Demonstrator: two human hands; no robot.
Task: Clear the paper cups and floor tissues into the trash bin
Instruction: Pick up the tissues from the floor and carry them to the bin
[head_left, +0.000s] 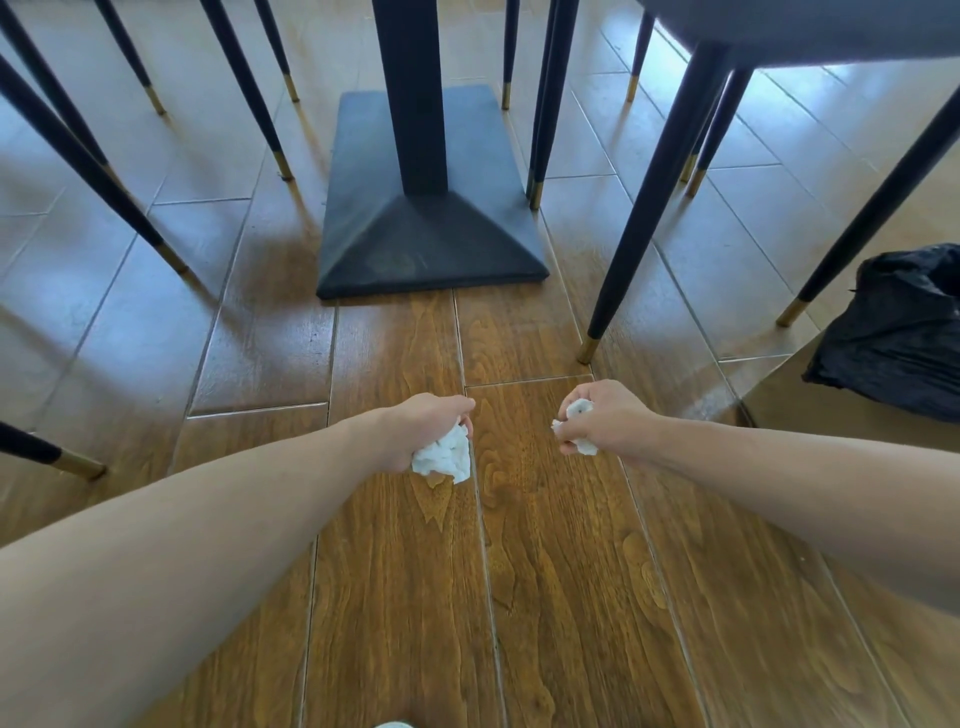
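My left hand (415, 426) is closed around a crumpled white tissue (444, 457) that bulges out below the fingers, just above the wooden floor. My right hand (608, 421) grips a second, smaller white tissue wad (579, 413), which shows at the thumb side and under the palm. Both hands hover low over the floor boards in front of the table base. At the right edge sits a trash bin lined with a black bag (904, 332), to the right of my right hand. No paper cups are in view.
A black pedestal table base (431, 228) stands straight ahead. Several black chair legs with gold tips surround it, the nearest one (634, 249) just beyond my right hand. A chair seat (810, 31) overhangs at the top right. Wooden floor stretches below my arms.
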